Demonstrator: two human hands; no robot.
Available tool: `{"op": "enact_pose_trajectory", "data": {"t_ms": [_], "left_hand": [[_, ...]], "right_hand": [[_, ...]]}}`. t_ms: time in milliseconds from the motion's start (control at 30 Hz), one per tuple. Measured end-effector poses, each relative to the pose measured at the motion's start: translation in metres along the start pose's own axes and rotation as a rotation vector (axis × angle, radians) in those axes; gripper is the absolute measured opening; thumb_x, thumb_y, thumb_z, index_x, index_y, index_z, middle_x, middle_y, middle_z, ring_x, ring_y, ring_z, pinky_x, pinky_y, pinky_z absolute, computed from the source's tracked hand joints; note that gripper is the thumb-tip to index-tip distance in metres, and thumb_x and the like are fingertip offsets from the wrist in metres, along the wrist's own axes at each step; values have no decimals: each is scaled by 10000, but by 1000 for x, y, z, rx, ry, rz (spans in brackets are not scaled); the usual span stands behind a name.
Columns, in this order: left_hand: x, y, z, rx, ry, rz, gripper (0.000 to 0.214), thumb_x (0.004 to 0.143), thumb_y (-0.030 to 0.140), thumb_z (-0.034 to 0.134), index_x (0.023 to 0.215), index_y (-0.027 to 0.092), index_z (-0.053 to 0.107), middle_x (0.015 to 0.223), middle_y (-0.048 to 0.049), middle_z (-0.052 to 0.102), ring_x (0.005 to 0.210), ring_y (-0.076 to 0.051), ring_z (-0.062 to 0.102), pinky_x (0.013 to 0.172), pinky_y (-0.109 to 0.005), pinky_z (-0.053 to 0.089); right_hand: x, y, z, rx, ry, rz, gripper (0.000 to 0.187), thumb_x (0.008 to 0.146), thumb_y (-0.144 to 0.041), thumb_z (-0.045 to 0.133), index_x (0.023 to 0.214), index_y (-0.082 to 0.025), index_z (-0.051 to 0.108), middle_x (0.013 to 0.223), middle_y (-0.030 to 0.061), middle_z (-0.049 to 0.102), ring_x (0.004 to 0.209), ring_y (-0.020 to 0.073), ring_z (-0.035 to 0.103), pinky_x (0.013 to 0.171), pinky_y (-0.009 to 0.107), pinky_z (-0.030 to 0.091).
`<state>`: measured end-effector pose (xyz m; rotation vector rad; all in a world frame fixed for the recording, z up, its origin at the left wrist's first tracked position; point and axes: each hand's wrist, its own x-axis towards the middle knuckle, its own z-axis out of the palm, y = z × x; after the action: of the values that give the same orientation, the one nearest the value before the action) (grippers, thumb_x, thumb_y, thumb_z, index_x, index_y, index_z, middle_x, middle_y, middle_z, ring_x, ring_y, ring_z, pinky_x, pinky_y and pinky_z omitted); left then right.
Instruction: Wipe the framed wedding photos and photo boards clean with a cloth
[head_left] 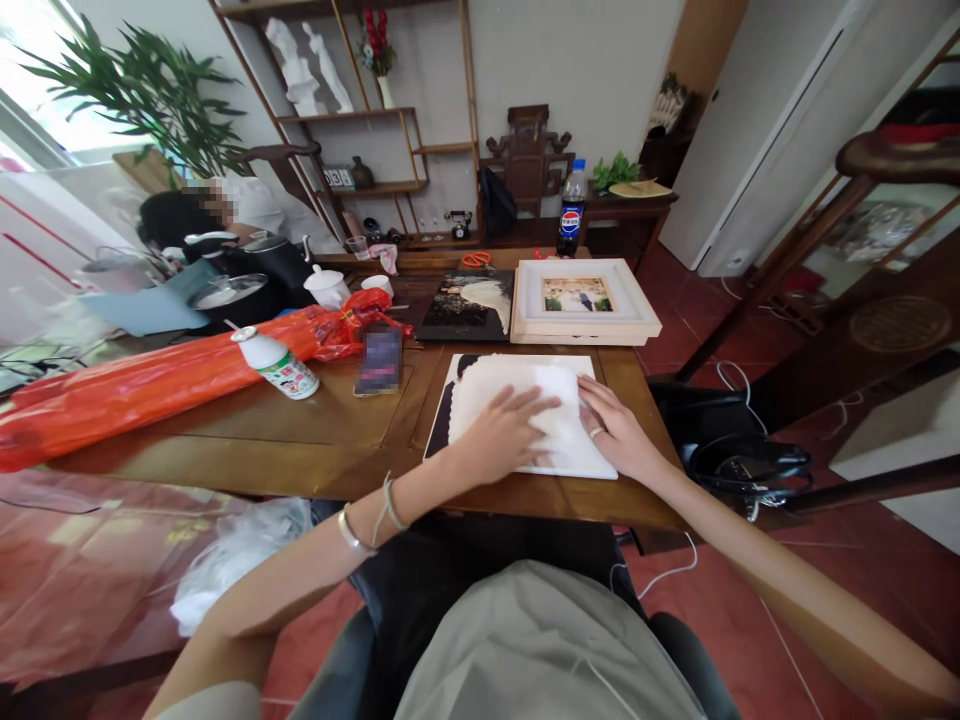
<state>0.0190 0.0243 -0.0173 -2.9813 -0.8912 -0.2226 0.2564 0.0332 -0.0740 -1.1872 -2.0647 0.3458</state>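
Observation:
My left hand (504,436) lies flat with spread fingers on a white, cloth-like sheet (480,393) with a scalloped left edge. Under this sheet is a flat white board (589,464), with a dark area showing along its left side. At the board's right side rests my right hand (616,432), its fingers stretched out over the edge and a ring on one of them. Neither hand grips anything that I can see. Just behind the board are a dark picture panel (442,312) with a pale figure and a white framed picture (525,300).
On the wooden table (337,450) stand a cola bottle (571,210), orange scissors (476,260), a phone (379,360), a tilted white bottle (276,362) and a long red plastic-wrapped bundle (172,375). Another person (251,205) is at the far left. Black bags hang at right.

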Motion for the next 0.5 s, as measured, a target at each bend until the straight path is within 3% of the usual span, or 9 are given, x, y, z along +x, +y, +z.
{"op": "enact_pose_trajectory", "data": {"t_ms": [133,233,367,500], "left_hand": [[35,-32,-1,7,16,-81,284,953,381,511,1085,212,698,1493,-44,407,1393,-265,343,1128,-500,290],[48,-30,5,54,24,-112,277,961,331,493,1075,195,706,1504,-66,385,1407,-305,306,1115,-542,287],[38,12,19,200,99,-105,263,928,167,480,1030,113,716,1547,-115,288,1429,-324,244,1129,-464,293],[10,77,23,348,201,-71,375,926,171,441,1242,46,602,1453,-165,439,1353,-287,405,1108,-375,324]], "right_hand": [[1,-3,0,-8,1,29,417,949,-287,393,1323,-178,541,1411,144,509,1370,288,402,1130,541,345],[0,-3,-1,-7,-7,40,426,954,-295,384,1323,-150,541,1416,163,499,1374,292,395,1135,542,337],[-1,1,-1,23,-8,7,435,951,-282,381,1353,-179,512,1428,139,491,1388,278,374,1138,535,336],[-2,3,-1,67,-14,1,442,945,-257,396,1378,-243,483,1454,90,471,1397,256,363,1151,525,317]]}}
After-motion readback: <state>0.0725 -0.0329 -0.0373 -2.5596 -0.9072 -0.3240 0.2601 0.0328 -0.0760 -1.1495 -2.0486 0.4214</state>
